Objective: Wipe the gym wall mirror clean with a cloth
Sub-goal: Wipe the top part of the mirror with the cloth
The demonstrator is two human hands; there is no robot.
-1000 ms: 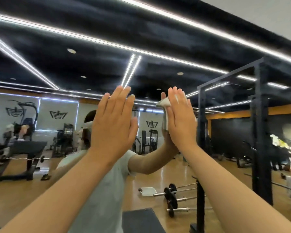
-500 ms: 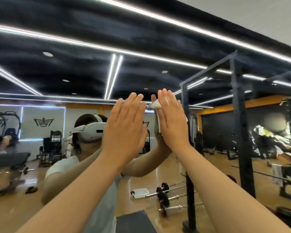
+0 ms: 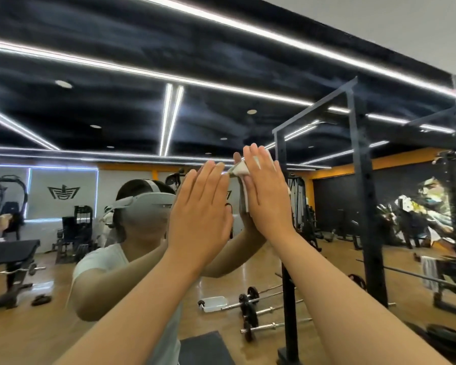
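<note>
Right hand [image 3: 267,196] flat, straight-fingered, pressing cloth [image 3: 240,169] against mirror [image 3: 116,114]; left hand [image 3: 199,206] flat on glass just beside, holding nothing. Likely risks: palm prints from bare left hand; cloth slipping down once pressure eases.

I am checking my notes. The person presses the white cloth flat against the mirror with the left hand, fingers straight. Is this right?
Not quite. The right hand presses the white cloth flat against the mirror, fingers straight. The left hand is raised beside it without a cloth. The head view shows this.
</note>
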